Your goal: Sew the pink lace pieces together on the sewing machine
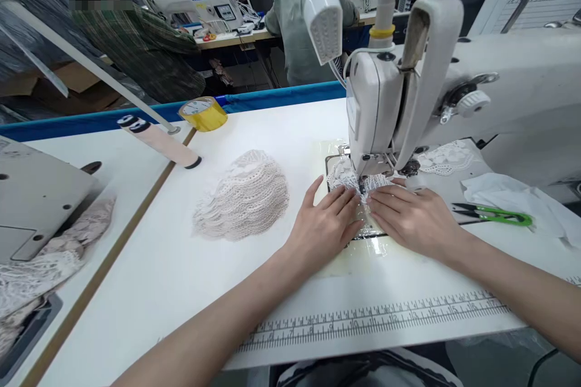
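White lace [344, 174] lies under the needle and presser foot of a white sewing machine [372, 103]. My left hand [323, 217] rests flat with fingers spread, its fingertips on the lace's near edge just left of the needle. To the right of the needle, my right hand [413, 217] lies flat, fingers stretched out over the lace and partly hiding it. Neither hand is closed around anything. A fanned pile of pale lace pieces [245, 199] sits on the table left of my left hand. Green-handled thread snips [494, 214] lie beyond my right hand.
A roll of yellow tape [203, 113] and a pale pink thread cone [161, 142] stand toward the back left. White cloth [521, 199] lies at the right. A printed ruler [363, 320] runs along the front edge. Two people work at machines behind.
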`<act>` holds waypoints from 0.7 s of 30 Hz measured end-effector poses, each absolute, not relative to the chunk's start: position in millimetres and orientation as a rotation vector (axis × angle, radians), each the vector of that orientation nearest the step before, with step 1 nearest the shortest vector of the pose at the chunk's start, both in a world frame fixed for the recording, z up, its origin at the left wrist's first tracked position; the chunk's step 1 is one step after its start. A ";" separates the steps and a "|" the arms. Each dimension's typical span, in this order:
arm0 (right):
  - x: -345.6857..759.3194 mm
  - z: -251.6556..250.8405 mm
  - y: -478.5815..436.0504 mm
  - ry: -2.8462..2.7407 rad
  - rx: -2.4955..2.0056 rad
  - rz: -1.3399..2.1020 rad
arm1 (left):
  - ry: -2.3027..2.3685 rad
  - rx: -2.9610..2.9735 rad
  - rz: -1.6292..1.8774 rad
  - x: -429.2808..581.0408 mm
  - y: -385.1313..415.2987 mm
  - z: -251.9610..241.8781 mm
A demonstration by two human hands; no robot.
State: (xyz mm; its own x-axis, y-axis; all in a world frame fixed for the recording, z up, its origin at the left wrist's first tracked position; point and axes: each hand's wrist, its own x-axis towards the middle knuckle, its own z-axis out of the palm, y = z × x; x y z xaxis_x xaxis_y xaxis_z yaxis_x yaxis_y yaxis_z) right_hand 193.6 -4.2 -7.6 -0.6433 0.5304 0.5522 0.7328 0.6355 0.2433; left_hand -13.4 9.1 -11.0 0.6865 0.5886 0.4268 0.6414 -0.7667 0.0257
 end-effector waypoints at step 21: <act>194.4 -8.8 -1.7 -2.454 -1.107 -0.650 | -1.197 -2.772 -0.507 -10.9 16.9 -10.1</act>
State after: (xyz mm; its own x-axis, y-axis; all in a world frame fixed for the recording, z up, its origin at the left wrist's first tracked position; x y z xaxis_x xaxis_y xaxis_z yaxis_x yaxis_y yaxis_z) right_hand 194.4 -1.7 -8.8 -0.6225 0.5991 0.5035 0.7698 0.5848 0.2559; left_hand -10.9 16.9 -10.1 0.6399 0.6937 0.3305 0.7203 -0.6914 0.0566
